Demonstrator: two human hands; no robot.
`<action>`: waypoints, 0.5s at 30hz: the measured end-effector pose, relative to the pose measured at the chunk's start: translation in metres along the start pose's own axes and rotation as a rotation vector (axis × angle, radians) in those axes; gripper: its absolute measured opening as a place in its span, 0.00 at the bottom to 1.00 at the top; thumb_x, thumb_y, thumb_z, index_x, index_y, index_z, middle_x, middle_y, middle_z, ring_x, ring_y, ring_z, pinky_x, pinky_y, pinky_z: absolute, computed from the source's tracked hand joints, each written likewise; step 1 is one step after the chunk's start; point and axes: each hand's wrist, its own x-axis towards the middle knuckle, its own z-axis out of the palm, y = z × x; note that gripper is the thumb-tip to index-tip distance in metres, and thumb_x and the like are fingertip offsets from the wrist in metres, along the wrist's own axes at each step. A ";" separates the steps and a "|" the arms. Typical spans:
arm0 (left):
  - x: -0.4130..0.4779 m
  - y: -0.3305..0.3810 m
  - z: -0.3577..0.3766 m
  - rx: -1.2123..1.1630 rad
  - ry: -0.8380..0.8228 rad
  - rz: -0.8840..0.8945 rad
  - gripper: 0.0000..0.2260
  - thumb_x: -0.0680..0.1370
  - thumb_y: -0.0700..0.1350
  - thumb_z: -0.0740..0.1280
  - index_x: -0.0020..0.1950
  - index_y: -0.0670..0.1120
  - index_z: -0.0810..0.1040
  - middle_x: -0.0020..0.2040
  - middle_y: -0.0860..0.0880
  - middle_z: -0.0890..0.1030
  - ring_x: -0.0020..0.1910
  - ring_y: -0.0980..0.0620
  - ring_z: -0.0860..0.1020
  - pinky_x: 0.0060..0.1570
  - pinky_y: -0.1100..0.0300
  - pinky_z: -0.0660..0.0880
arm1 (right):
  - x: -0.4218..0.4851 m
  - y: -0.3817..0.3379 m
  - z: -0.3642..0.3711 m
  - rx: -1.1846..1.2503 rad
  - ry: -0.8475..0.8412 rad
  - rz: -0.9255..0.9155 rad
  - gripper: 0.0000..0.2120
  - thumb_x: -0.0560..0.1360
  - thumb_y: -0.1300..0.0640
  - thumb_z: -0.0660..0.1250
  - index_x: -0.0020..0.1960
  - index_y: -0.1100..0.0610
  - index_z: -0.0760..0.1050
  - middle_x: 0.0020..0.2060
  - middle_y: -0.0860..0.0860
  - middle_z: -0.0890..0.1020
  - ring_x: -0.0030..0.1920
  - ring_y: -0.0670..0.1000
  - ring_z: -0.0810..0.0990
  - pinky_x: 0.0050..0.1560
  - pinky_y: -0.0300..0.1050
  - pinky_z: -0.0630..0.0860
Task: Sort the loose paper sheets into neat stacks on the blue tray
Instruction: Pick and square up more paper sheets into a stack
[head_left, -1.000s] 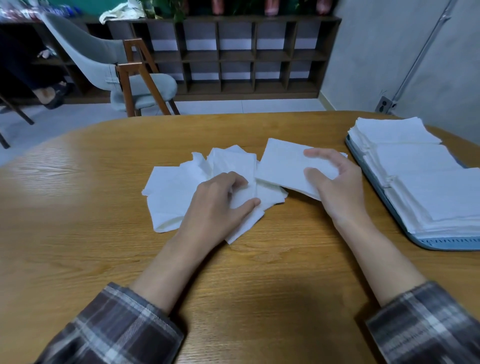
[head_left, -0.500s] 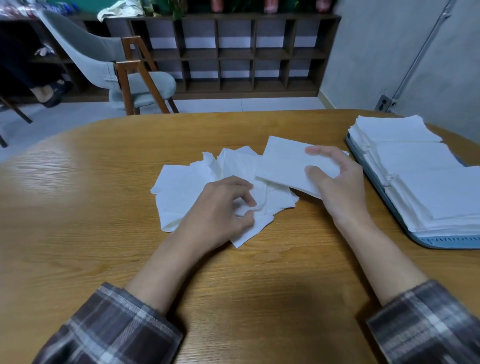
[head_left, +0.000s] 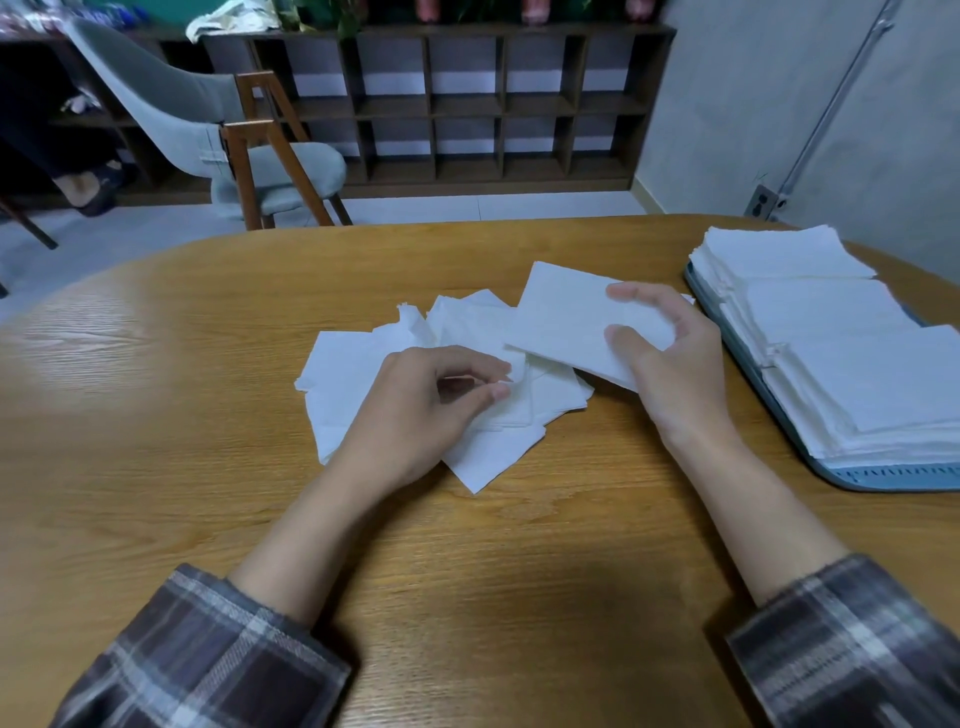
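Note:
A loose pile of white paper sheets (head_left: 353, 374) lies in the middle of the wooden table (head_left: 156, 415). My left hand (head_left: 415, 410) sits on the pile and pinches the corner of one sheet between thumb and forefinger. My right hand (head_left: 670, 358) grips a small flat bundle of sheets (head_left: 561, 317), held just above the table to the right of the pile. On the far right lies the blue tray (head_left: 883, 475), which carries three neat white stacks (head_left: 883, 384) in a row.
Beyond the table's far edge stand a grey chair with wooden legs (head_left: 249, 156) and a dark open shelf unit (head_left: 467, 104). A grey wall with a pipe and socket (head_left: 761, 200) is at the right. Bare tabletop lies at the left and front.
The loose pile has slid to the right. My left hand's fingers have gone from lying on the sheets to pinching one sheet's corner. My right hand still holds its bundle.

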 end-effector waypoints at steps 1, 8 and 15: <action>-0.001 0.003 0.000 -0.026 0.009 0.003 0.04 0.81 0.44 0.73 0.52 0.49 0.88 0.52 0.60 0.87 0.53 0.62 0.84 0.56 0.67 0.78 | 0.000 0.000 0.000 0.003 0.000 -0.006 0.19 0.77 0.66 0.68 0.59 0.45 0.83 0.51 0.26 0.81 0.58 0.34 0.78 0.55 0.30 0.73; -0.005 0.012 -0.002 -0.107 0.131 0.099 0.06 0.88 0.45 0.60 0.52 0.48 0.73 0.29 0.54 0.63 0.29 0.52 0.61 0.31 0.56 0.59 | 0.000 0.000 -0.001 -0.007 -0.001 -0.055 0.21 0.77 0.68 0.67 0.60 0.45 0.83 0.56 0.30 0.82 0.62 0.35 0.78 0.62 0.32 0.72; -0.007 0.017 -0.005 -0.285 0.218 0.162 0.14 0.80 0.33 0.68 0.57 0.49 0.70 0.37 0.37 0.75 0.36 0.41 0.73 0.33 0.52 0.69 | 0.000 -0.003 0.001 0.050 -0.128 -0.044 0.10 0.81 0.58 0.69 0.58 0.48 0.86 0.59 0.38 0.85 0.66 0.39 0.79 0.69 0.39 0.71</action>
